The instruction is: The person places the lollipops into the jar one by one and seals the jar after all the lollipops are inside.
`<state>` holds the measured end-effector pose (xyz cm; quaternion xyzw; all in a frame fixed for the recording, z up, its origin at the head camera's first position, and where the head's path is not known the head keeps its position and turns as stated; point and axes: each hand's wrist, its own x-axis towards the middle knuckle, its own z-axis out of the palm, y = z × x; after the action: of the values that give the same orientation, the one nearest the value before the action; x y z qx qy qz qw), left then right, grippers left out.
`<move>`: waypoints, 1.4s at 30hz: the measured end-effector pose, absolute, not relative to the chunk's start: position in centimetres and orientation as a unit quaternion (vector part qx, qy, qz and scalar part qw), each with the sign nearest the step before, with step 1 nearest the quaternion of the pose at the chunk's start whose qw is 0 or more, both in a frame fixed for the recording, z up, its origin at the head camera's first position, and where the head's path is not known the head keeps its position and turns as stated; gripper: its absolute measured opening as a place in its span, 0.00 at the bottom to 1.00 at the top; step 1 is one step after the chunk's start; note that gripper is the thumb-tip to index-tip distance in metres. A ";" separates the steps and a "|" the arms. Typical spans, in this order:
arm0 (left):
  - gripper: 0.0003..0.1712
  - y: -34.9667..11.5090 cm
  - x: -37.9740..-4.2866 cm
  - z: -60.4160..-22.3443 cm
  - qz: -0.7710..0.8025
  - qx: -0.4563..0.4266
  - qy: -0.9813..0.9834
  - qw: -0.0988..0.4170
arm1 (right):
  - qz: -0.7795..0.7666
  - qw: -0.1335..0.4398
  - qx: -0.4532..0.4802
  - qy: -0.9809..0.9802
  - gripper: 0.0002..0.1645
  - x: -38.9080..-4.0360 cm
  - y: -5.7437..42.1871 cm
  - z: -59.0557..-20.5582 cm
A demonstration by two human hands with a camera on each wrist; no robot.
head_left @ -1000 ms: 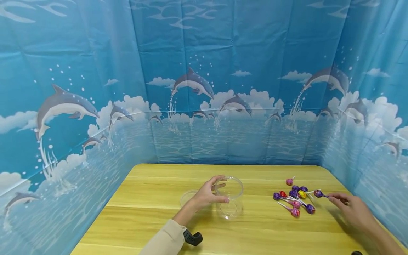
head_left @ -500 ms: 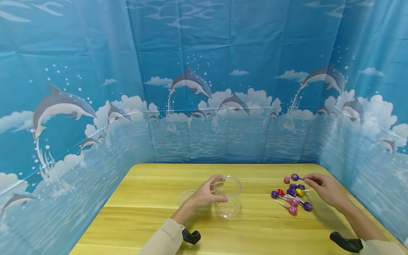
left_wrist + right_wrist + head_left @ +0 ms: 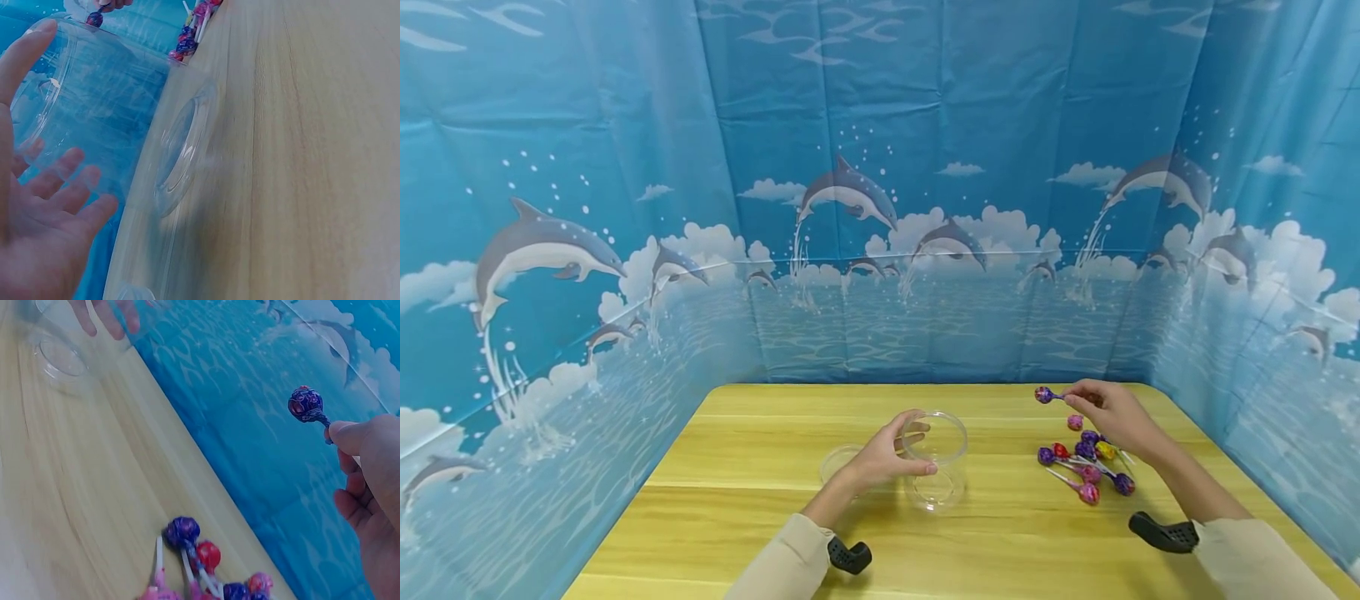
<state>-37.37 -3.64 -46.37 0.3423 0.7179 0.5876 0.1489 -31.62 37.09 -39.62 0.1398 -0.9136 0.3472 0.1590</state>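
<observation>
My left hand (image 3: 887, 454) curves its thumb and fingers round the upper part of a clear plastic jar (image 3: 119, 100), which stands upright on the table with its mouth uncovered. A purple-wrapped lollipop (image 3: 1043, 395) is pinched by its stick between the thumb and fingers of my right hand (image 3: 1108, 410), raised above the table's far right side. In the right wrist view the lollipop's wrapped head (image 3: 306, 404) points away from the fingertips. Below that hand lies a loose heap of lollipops (image 3: 1086, 471) in purple, red, pink and yellow wrappers.
A clear round lid (image 3: 838, 458) lies on the table left of the jar, partly behind my left hand. The yellow wood-grain table (image 3: 970, 550) ends at a blue dolphin-print curtain (image 3: 895, 325) on its back and sides.
My right hand, holding the purple lollipop, has risen and moved left from the right edge of the heap to above its far side. The left hand keeps its hold on the jar.
</observation>
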 end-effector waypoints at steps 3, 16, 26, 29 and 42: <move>0.50 -3.7 -37.3 -46.2 0.590 0.341 0.716 0.150 | 0.343 0.161 0.157 -0.912 0.15 -32.0 36.5 -39.3; 0.49 -3.9 -37.3 -46.1 0.594 0.340 0.712 0.156 | 0.373 0.111 0.187 -0.902 0.16 -32.9 32.9 -37.8; 0.49 -3.8 -37.4 -46.2 0.589 0.343 0.716 0.150 | 0.357 0.105 0.237 -0.897 0.11 -34.0 29.6 -36.9; 0.49 -3.7 -37.4 -46.1 0.590 0.344 0.715 0.150 | 0.353 0.100 0.251 -0.896 0.11 -34.3 28.5 -36.7; 0.54 -3.7 -37.5 -46.2 0.594 0.342 0.711 0.156 | 0.319 0.087 0.322 -0.887 0.08 -35.6 23.9 -36.9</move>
<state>-37.47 -3.66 -46.23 0.3421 0.7110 0.5942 0.1561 -35.60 23.88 -36.93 0.3220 -0.8870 0.3192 0.0870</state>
